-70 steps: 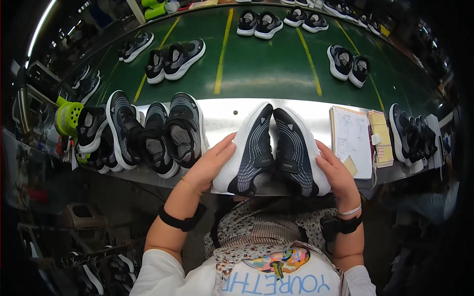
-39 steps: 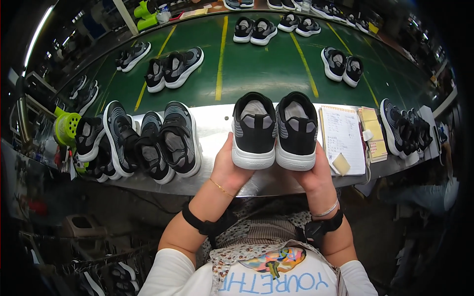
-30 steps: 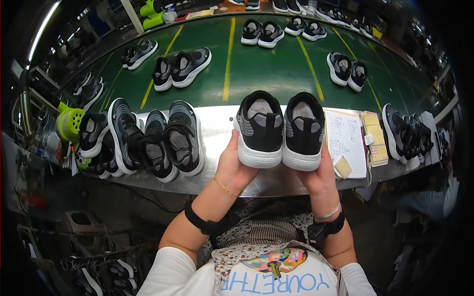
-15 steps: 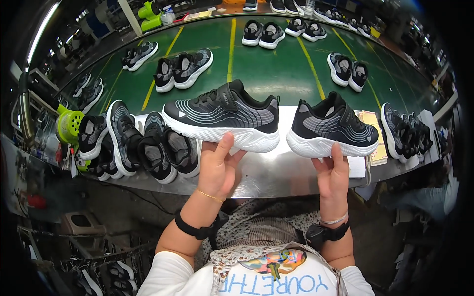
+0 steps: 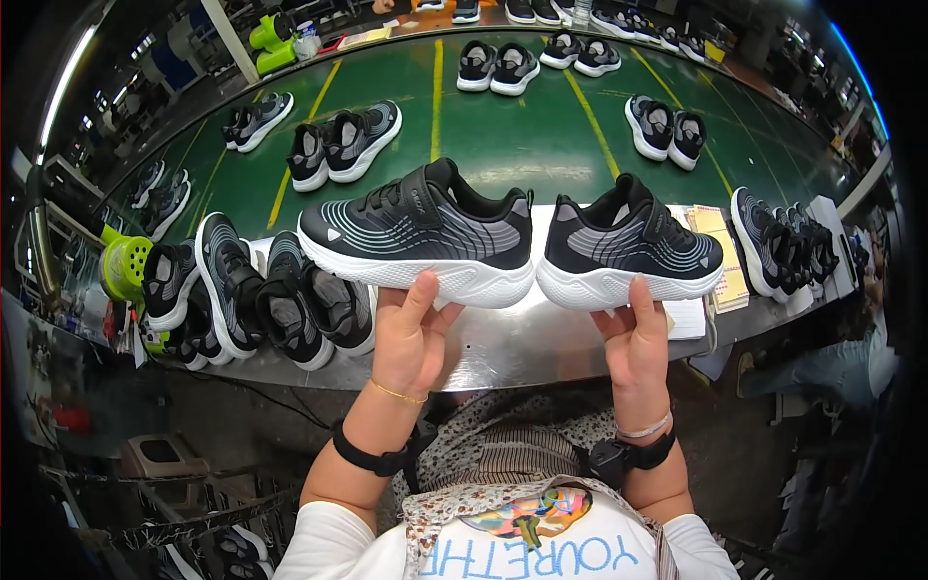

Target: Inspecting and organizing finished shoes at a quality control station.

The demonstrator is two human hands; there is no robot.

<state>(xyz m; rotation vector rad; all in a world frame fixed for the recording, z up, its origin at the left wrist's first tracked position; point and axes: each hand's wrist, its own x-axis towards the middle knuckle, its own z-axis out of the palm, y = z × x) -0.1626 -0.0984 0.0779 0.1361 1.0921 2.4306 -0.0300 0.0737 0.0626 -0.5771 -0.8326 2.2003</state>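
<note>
Two black and grey sneakers with wavy light lines and white soles are raised side by side above the metal table edge, heels facing each other. My left hand [image 5: 411, 333] grips the left sneaker [image 5: 425, 227] from below, thumb against the side of its sole. The right sneaker [image 5: 628, 237] rests in my right hand [image 5: 634, 338], held the same way with the thumb on the sole. Its toe points right, while the left one's toe points left. The two heels are close together. My other fingers are partly hidden under the soles.
Several matching sneakers [image 5: 232, 285] stand bunched on the metal table [image 5: 483, 358] at left, beside a green perforated fixture [image 5: 126, 269]. More sneakers [image 5: 759, 242] and a yellowish paper stack [image 5: 720, 256] lie at right. Pairs [image 5: 343, 145] sit on the green belt [image 5: 503, 135] with yellow lines.
Both hands with their sneakers have shifted slightly left in the picture, as has the whole scene. The heels have come a little closer together, and the grips look the same.
</note>
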